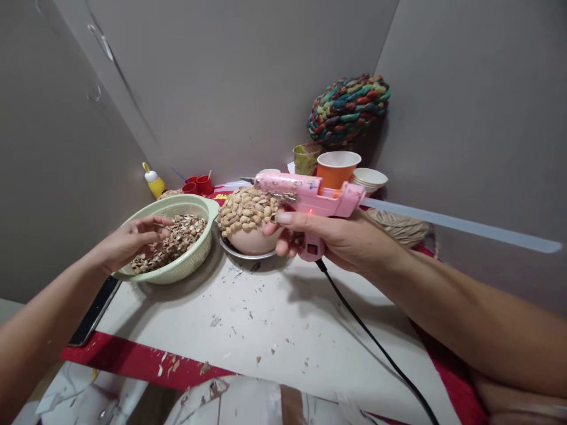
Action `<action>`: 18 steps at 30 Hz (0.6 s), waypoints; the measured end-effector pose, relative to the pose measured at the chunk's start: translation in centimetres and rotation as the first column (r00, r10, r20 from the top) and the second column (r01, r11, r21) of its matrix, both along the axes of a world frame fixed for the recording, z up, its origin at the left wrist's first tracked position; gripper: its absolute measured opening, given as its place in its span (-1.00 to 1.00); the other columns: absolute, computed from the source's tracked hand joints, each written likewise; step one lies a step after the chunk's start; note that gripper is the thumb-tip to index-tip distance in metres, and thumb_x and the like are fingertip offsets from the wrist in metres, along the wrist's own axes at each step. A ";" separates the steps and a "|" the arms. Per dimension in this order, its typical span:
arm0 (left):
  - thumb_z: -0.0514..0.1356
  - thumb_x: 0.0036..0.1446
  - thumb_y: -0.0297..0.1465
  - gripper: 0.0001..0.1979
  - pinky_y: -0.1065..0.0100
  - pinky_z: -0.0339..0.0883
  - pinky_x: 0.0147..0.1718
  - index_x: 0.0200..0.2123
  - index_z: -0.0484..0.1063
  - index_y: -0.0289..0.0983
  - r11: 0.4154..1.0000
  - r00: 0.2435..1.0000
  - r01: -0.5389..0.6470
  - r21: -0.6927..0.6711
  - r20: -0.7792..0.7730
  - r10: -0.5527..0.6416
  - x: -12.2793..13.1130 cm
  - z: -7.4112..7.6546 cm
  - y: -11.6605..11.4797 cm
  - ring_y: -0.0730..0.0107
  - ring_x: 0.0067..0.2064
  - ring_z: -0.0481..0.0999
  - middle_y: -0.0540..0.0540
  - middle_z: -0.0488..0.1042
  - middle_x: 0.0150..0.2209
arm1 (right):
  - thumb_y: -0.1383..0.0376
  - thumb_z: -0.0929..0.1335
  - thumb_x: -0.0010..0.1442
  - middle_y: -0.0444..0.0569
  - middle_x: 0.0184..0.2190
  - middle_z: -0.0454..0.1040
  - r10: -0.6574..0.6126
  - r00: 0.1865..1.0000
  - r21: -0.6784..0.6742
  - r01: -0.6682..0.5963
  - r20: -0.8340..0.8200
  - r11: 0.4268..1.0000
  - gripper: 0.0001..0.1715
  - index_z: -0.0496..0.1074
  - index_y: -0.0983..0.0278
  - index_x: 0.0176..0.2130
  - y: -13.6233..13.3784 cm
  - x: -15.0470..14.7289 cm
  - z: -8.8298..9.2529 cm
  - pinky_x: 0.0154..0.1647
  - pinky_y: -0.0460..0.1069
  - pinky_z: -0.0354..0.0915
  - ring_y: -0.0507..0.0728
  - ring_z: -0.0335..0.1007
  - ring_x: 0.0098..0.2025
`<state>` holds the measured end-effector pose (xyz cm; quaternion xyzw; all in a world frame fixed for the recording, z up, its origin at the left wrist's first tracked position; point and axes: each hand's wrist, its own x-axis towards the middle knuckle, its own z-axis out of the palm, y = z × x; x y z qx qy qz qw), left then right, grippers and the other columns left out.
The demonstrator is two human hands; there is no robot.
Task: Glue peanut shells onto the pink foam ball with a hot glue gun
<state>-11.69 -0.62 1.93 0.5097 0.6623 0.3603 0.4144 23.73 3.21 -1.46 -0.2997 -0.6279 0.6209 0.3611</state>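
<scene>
My right hand grips a pink hot glue gun, its nozzle pointing left and a small red light glowing on its side. A long translucent glue stick sticks out of the back. Behind the gun, a rounded form rests in a shallow metal bowl; nut shells cover its upper part and the lower part is bare. My left hand hovers over a pale green colander of loose shells, fingers apart, nothing visible in them.
A black cord runs from the gun across the white tabletop, where shell bits lie scattered. Behind stand an orange cup, stacked paper bowls, red cups, a yarn skein and a multicoloured shell-covered form. A phone lies at left.
</scene>
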 end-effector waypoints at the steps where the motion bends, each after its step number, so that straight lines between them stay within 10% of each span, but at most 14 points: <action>1: 0.51 -0.14 -0.31 -0.57 0.54 0.30 -0.59 -0.14 0.60 -0.22 0.999 1.000 0.010 -0.037 0.000 -0.010 0.3 -0.1 -0.8 0.52 -0.45 0.43 -0.03 0.54 -0.33 | -0.12 0.43 0.09 0.08 -0.43 0.56 0.000 1.000 0.003 0.000 -0.001 1.000 -0.43 0.59 0.33 -0.24 0.0 0.0 0.0 -0.62 -0.18 0.13 0.02 0.39 -0.48; 18: 0.44 -0.03 -0.15 -0.63 0.37 0.52 -0.41 -0.13 0.64 -0.13 0.997 0.997 -0.016 0.070 -0.080 0.022 2.9 -1.7 -8.7 -0.02 -0.09 0.64 -0.24 0.66 -0.15 | -0.12 0.46 0.11 0.05 -0.47 0.53 0.026 1.000 -0.005 -0.026 -0.009 1.000 -0.44 0.58 0.33 -0.25 -0.5 0.4 -0.1 -0.62 -0.20 0.13 0.02 0.41 -0.47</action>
